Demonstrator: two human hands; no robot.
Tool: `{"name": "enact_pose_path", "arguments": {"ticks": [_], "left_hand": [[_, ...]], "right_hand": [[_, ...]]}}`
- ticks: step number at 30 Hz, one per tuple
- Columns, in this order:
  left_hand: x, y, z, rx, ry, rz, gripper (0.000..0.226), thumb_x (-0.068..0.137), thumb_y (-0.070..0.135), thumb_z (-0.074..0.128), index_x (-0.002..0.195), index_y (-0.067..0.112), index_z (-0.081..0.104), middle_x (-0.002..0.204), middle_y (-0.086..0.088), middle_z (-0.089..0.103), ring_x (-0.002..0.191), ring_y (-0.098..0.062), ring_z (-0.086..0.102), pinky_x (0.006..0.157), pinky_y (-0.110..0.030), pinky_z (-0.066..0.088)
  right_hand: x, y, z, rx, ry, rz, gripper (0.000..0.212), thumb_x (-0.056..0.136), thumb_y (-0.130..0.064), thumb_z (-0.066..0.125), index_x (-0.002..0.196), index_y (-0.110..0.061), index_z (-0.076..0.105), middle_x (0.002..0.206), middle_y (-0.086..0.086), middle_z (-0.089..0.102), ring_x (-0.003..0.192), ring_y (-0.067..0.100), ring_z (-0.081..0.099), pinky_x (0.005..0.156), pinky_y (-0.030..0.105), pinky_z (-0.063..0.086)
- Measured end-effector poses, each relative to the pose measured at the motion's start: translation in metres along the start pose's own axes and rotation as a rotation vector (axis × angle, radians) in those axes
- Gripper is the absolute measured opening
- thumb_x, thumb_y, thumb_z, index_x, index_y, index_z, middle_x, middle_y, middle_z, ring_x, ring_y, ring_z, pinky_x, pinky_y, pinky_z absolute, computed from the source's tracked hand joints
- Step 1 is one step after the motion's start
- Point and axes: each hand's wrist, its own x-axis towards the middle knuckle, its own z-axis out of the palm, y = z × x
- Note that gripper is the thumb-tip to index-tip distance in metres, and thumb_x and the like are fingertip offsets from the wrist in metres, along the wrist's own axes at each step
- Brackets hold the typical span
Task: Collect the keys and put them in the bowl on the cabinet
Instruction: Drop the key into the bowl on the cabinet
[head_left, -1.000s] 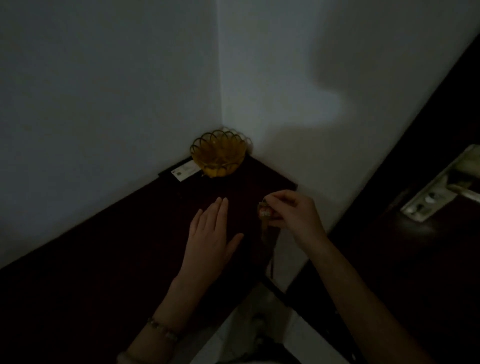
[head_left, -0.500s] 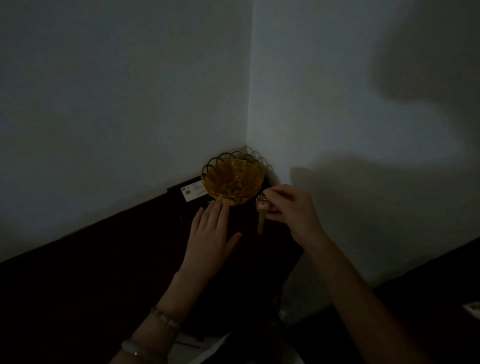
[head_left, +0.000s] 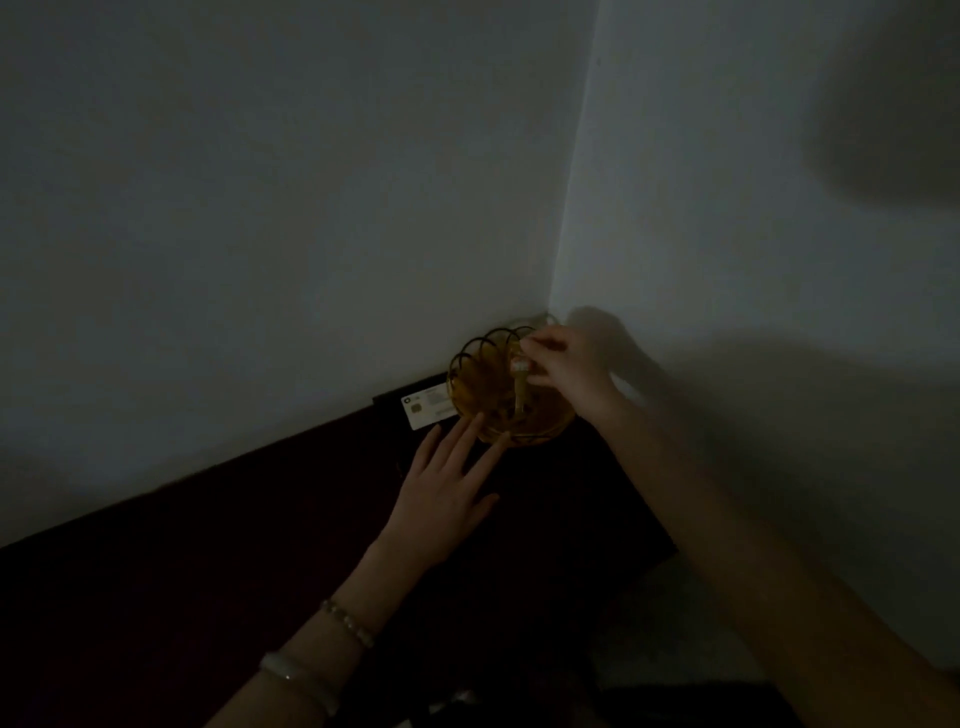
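Hanging over the bowl (head_left: 511, 387), the key (head_left: 519, 384) is being pinched at its head by the right hand (head_left: 563, 366), thumb and fingertips closed on the pale tag or cap at the top, with the blade dangling straight down inside the rim. The light is very poor; whether more than one key is on the hold cannot be told.

The left hand (head_left: 441, 488) is lying flat and released on the dark tabletop (head_left: 208, 597), fingers spread, two fingertips reaching the near wall of the bowl and appearing to steady it. A bracelet and a bangle are showing on that wrist.

The bowl is sitting in the wall corner, amber and scalloped, apparently glass. A white card (head_left: 428, 408) is lying just beside it on the left.

Judgement on handling: the key is looking small, stiff and light, likely metal, so a fingertip pinch at the head is proving sufficient. The bowl is looking brittle and light enough to slide, so lowering the key until the tip is nearing the bottom before letting go would be advisable, rather than dropping it. The placing step is appearing nearly complete.
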Motion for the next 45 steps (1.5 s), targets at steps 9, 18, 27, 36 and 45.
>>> {"name": "enact_pose_path", "arguments": {"ticks": [9, 18, 27, 36, 45], "left_hand": [[0.001, 0.001, 0.006, -0.012, -0.005, 0.013, 0.075, 0.082, 0.041, 0.063, 0.144, 0.023, 0.025, 0.147, -0.017, 0.035, 0.136, -0.031, 0.030, 0.110, -0.050, 0.019], [0.004, -0.002, 0.010, -0.009, -0.013, 0.000, 0.078, 0.081, 0.041, 0.063, 0.145, 0.025, 0.021, 0.146, -0.017, 0.036, 0.136, -0.030, 0.030, 0.110, -0.049, 0.018], [0.008, 0.001, 0.008, -0.008, -0.014, -0.024, 0.077, 0.082, 0.040, 0.062, 0.145, 0.024, 0.022, 0.147, -0.017, 0.035, 0.136, -0.030, 0.030, 0.110, -0.050, 0.024], [0.015, 0.002, 0.002, 0.000, -0.013, -0.069, 0.071, 0.087, 0.043, 0.057, 0.145, 0.024, 0.021, 0.151, -0.017, 0.027, 0.139, -0.031, 0.022, 0.112, -0.052, 0.018], [0.012, 0.010, -0.024, -0.073, 0.122, -0.047, 0.076, 0.083, 0.042, 0.062, 0.144, 0.014, 0.026, 0.150, -0.017, 0.029, 0.138, -0.031, 0.024, 0.110, -0.052, 0.021]], "right_hand": [[0.043, 0.034, 0.008, -0.514, -0.156, 0.092, 0.006, 0.082, -0.008, 0.066, 0.083, -0.007, 0.072, 0.093, 0.013, 0.070, 0.083, 0.018, 0.065, 0.072, 0.033, 0.057], [0.051, 0.042, 0.011, -0.725, -0.134, 0.039, 0.010, 0.080, -0.007, 0.065, 0.081, -0.008, 0.074, 0.095, 0.013, 0.073, 0.093, 0.023, 0.064, 0.075, 0.025, 0.045], [0.037, 0.022, 0.006, -0.858, -0.132, -0.071, 0.022, 0.081, -0.003, 0.055, 0.100, -0.004, 0.067, 0.107, 0.018, 0.068, 0.102, 0.032, 0.060, 0.086, 0.037, 0.049], [-0.041, -0.008, -0.021, -0.802, -0.025, -0.242, 0.028, 0.084, -0.009, 0.058, 0.112, -0.007, 0.059, 0.112, 0.016, 0.063, 0.102, 0.028, 0.058, 0.087, 0.039, 0.050], [-0.113, -0.009, -0.026, -1.060, 0.035, -0.293, 0.055, 0.089, -0.024, 0.056, 0.139, -0.013, 0.034, 0.146, 0.014, 0.038, 0.133, 0.030, 0.033, 0.108, 0.040, 0.028]]}}
